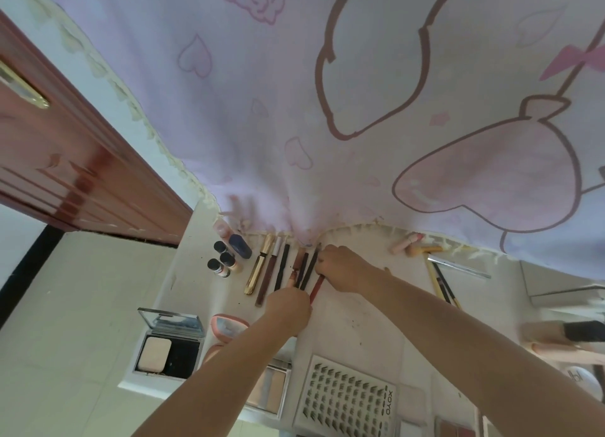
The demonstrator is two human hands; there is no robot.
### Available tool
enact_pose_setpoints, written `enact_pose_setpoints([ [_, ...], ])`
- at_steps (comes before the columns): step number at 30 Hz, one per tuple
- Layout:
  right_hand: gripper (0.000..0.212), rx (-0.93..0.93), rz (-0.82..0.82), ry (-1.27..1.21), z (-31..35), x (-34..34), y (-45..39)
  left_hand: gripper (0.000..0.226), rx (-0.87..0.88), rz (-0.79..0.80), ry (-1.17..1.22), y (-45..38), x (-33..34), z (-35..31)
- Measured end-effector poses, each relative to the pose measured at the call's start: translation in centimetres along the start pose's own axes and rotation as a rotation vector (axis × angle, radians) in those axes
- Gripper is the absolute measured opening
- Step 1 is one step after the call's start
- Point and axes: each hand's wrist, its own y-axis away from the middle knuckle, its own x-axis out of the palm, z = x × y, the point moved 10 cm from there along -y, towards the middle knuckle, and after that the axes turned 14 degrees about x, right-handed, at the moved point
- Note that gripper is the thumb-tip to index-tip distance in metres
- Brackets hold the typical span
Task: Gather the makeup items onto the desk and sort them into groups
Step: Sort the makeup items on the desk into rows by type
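- My right hand is on the far end of a red pencil; the fingers are curled over it, and I hold it against the desk.
- My left hand is at the near end of the same pencil. Its fingers are bent, but I cannot tell if they really pinch the pencil or only touch it.
- The red pencil lies between my two hands, at the right edge of a row of slim pens and pencils.
- Left of this row stand small bottles close together, near the fringe of the pink curtain.
- An open powder compact lies near my left forearm, on the left.
- A tray of false lashes lies between my forearms.
- Far right, near the curtain edge, lie a pink tube and thin brushes, well apart from my hands.
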Motion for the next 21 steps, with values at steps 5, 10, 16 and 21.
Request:
enact_pose_setpoints([
  [5, 0.031, -0.023, -0.018, -0.030, 0.1, 0.6, -1.0, 0.028, -0.006, 0.015, -0.018, -0.3, 0.2, 0.4],
  [10, 0.031, -0.025, -0.030, -0.087, 0.0, 0.8, -0.8, 0.029, 0.004, -0.003, -0.008, -0.7, 0.5, 0.3],
  [16, 0.037, -0.010, -0.102, -0.226, -0.7, 0.1, 0.4, 0.036, 0.064, -0.110, -0.023, -0.2, -0.9, -0.2],
  [21, 0.033, 0.148, -0.255, -0.488, -5.6, -0.9, 5.3, 0.035, 0.126, -0.204, -0.026, -0.4, -2.2, -1.0],
])
